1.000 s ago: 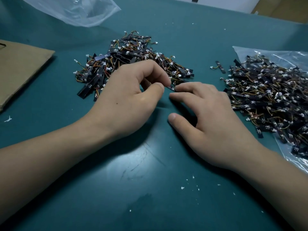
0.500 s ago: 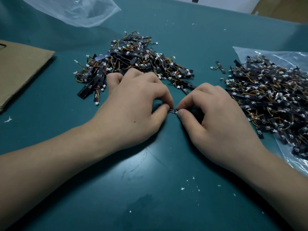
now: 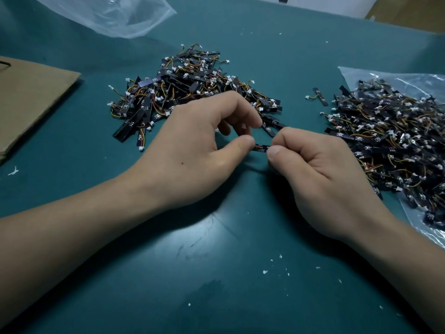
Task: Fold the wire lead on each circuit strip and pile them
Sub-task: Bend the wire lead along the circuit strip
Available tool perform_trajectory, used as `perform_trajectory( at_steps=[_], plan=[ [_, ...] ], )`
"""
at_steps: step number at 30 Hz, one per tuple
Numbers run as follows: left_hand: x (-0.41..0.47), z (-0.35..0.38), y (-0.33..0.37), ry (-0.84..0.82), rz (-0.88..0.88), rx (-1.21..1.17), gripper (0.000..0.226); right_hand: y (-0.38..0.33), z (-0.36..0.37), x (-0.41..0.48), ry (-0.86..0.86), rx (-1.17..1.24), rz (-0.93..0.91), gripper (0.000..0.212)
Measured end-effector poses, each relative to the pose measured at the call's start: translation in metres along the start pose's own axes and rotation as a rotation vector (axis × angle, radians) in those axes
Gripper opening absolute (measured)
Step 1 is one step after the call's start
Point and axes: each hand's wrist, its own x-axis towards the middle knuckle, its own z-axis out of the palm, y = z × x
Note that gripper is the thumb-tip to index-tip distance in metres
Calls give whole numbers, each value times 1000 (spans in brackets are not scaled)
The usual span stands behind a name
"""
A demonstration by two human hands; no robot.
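At the left edge lies the cardboard [image 3: 29,100], clear of my work. Right of it, in the upper middle, sits the pile [image 3: 183,92], which I take to be the strips already folded.

My left hand [image 3: 192,150] is just below the pile with its fingers curled and its thumb tip on the left end of the strip [image 3: 261,148]. A white connector [image 3: 243,126] shows under my forefinger, so I judge the lead is bent up there, though the wire itself is mostly hidden. My right hand [image 3: 320,169] pinches the strip's right end between thumb and forefinger. The hands are close together, joined only by the strip, which seems to sit just off the desk [image 3: 216,273] at mid-frame.

To fold well, I should hold the board rigid with the right hand and let the left do the bending. The wire should lie back flat along the strip, and the curve should start a little away from the joint. I should not tug. Then the strip goes onto the pile's near edge.

At the far right, the heap [image 3: 390,141] on its bag [image 3: 361,73] looks like the unfolded stock.
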Motion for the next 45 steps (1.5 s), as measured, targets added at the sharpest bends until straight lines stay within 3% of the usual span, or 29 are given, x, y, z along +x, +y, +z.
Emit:
perform_trajectory(
  at_steps=[6, 10, 12, 17, 45],
  plan=[
    [1, -5, -1, -88, 0, -258, 18, 0, -6, 0, -139, 122, -34, 31],
    [2, -3, -2, -53, -67, -319, 22, 3, -6, -1, -81, 242, -61, 30],
    [3, -3, -2, -41, -100, -307, 19, 3, -5, -1, -46, 286, -60, 30],
    [0, -5, 2, -208, -25, -151, 20, 4, -5, 0, -59, 267, -79, 29],
    [-3, -6, 4, -197, 1, -109, 16, 1, -4, -2, -68, 210, -65, 34]
  ],
)
